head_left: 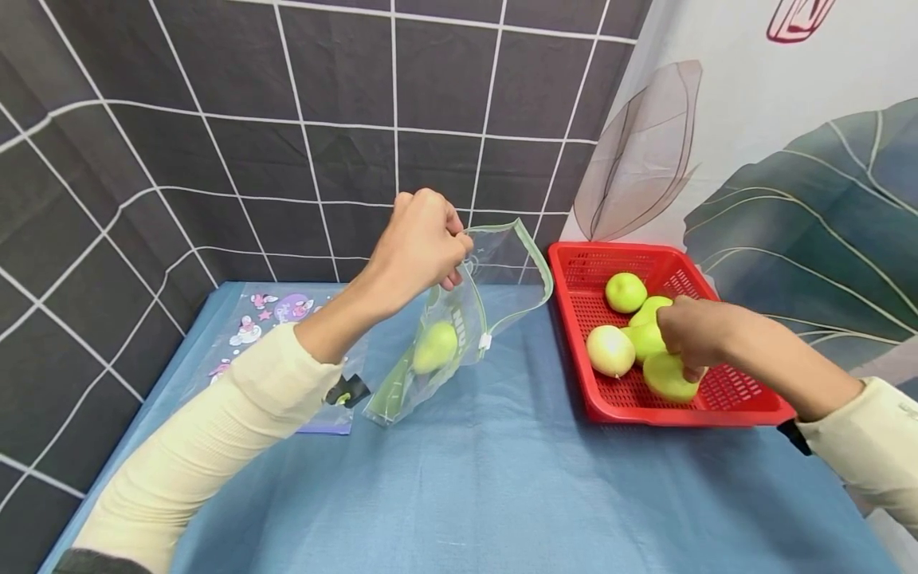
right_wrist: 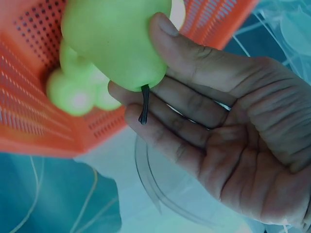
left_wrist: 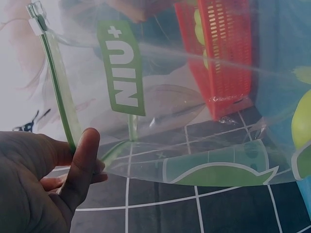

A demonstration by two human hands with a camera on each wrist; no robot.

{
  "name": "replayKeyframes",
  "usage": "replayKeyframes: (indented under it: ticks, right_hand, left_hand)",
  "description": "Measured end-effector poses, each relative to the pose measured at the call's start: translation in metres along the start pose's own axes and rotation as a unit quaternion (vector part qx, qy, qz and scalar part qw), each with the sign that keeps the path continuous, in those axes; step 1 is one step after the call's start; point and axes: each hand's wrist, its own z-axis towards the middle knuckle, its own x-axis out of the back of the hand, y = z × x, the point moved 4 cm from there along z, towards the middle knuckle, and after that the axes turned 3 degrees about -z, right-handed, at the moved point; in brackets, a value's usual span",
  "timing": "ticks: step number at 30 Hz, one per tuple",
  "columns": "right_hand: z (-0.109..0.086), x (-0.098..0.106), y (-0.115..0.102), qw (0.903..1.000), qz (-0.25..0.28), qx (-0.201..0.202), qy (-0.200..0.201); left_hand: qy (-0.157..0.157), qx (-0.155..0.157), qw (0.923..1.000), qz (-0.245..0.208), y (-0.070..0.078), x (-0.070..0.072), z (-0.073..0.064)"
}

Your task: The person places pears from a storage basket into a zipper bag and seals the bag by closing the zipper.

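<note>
My left hand [head_left: 423,247] pinches the rim of a clear zip bag [head_left: 469,323], holding it upright with its mouth spread. The bag has a white slider [head_left: 484,341] and a green printed label [left_wrist: 121,68]. Low inside it lies a yellow-green fruit [head_left: 435,347], whose kind I cannot tell. My right hand [head_left: 706,331] is over the red basket [head_left: 681,416]. Its thumb and fingers grip a green pear [right_wrist: 116,43] near the dark stem [right_wrist: 145,104]. Beside that pear in the basket are several green fruits [head_left: 625,292] and a paler round one [head_left: 611,351].
A flat plastic bag with cartoon prints [head_left: 247,331] lies on the blue cloth [head_left: 459,494] at the left, partly behind my forearm. Dark tiled sheeting [head_left: 344,151] rises behind and left of the table. A leaf-patterned sheet [head_left: 810,199] hangs behind the basket.
</note>
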Motion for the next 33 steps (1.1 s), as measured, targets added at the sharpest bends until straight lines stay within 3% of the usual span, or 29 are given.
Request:
replayKeyframes:
  ticks: [4, 9, 15, 19, 26, 33]
  right_hand:
    - [-0.008, 0.015, 0.006, 0.9996, -0.005, -0.001, 0.029]
    - [-0.014, 0.034, 0.009, 0.9956, -0.029, 0.032, 0.083]
    - [-0.019, 0.056, 0.009, 0.9832, -0.040, 0.061, 0.168]
    - [-0.019, 0.070, 0.002, 0.9752, -0.051, 0.059, 0.207]
    - [-0.022, 0.089, -0.013, 0.9667, -0.043, 0.038, 0.249]
    - [-0.028, 0.101, -0.026, 0.9500, -0.046, 0.055, 0.304]
  left_hand:
    - [-0.003, 0.003, 1.0000, -0.001, 0.000, 0.001, 0.000]
    - [-0.005, 0.013, 0.9999, -0.006, 0.000, 0.001, 0.000]
    - [-0.011, 0.018, 0.9998, -0.006, 0.003, -0.001, 0.001]
    - [-0.009, 0.020, 0.9997, -0.007, 0.005, -0.002, 0.001]
    - [-0.010, 0.020, 0.9997, -0.009, 0.004, -0.004, 0.002]
    - [-0.006, 0.017, 0.9998, -0.007, 0.004, -0.004, 0.002]
